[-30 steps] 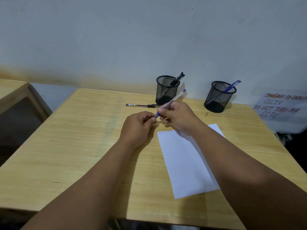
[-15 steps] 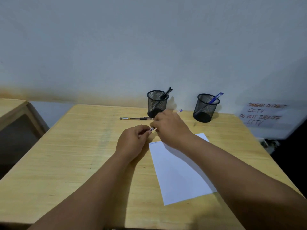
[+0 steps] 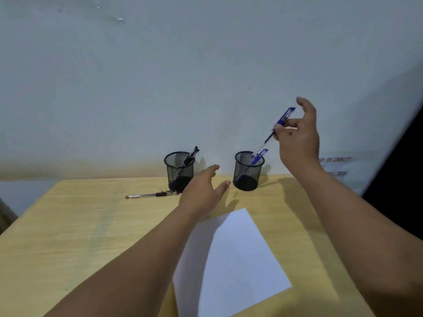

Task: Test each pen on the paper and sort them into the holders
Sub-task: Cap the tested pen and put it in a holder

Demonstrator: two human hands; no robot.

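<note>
The right hand [image 3: 297,136] pinches a blue pen [image 3: 278,126] over the 1 o'clock holder [image 3: 248,171], seemingly dropping it in. The left hand [image 3: 202,193] hangs open, empty. One pen [image 3: 151,195] at 11 o'clock awaits testing.

Right hand [image 3: 298,143] pinches blue pen [image 3: 278,125] above right holder [image 3: 248,171].

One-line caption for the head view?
Right hand lowers a blue pen into the right mesh holder; left hand open.
</note>
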